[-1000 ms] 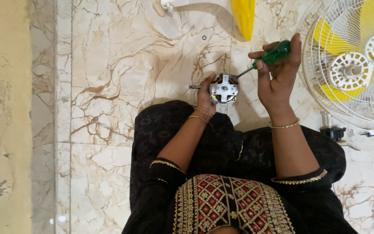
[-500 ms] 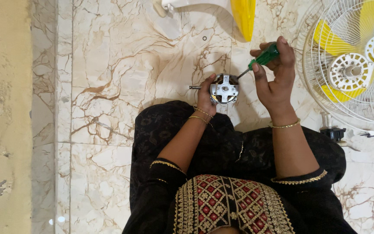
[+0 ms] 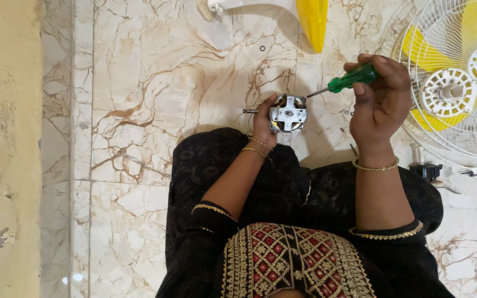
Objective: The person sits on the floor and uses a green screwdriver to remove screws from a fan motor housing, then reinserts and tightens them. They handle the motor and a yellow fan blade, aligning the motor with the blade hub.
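My left hand grips a small silver fan motor with a metal shaft sticking out to its left, held just above my lap over the marble floor. My right hand holds a green-handled screwdriver, its metal tip pointing left toward the motor but lifted clear of it. Both wrists wear thin gold bangles.
A table fan with a white wire guard and yellow blades lies at the right. A yellow loose blade and a white plastic part lie at the top. A small black knob sits by my right knee. A beige wall runs along the left.
My right hand has lifted the screwdriver up and to the right, away from the motor. The left hand keeps the motor where it was.
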